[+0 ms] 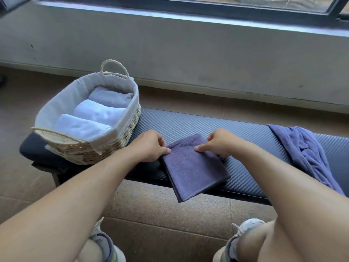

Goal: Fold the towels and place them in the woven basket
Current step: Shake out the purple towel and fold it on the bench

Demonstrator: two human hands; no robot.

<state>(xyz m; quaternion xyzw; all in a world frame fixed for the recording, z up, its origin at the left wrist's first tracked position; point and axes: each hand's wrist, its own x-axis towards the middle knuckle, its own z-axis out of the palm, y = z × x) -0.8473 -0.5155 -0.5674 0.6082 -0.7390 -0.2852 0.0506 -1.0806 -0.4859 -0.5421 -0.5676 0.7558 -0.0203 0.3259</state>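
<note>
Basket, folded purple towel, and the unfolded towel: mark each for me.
Basket (113, 148): head view, woven side wall.
Folded purple towel (192, 171): head view, middle of its top face.
Unfolded towel (302, 148): head view, crumpled middle.

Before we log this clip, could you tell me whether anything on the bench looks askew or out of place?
Two things. The folded purple towel under both hands lies askew, its near corner overhanging the bench edge. At the right end, another purple towel lies crumpled and unfolded, draping over the front edge.

Both bare arms reach forward, left hand (151, 146) and right hand (220, 141) close together, fingers curled, thumbs pointing inward.
</note>
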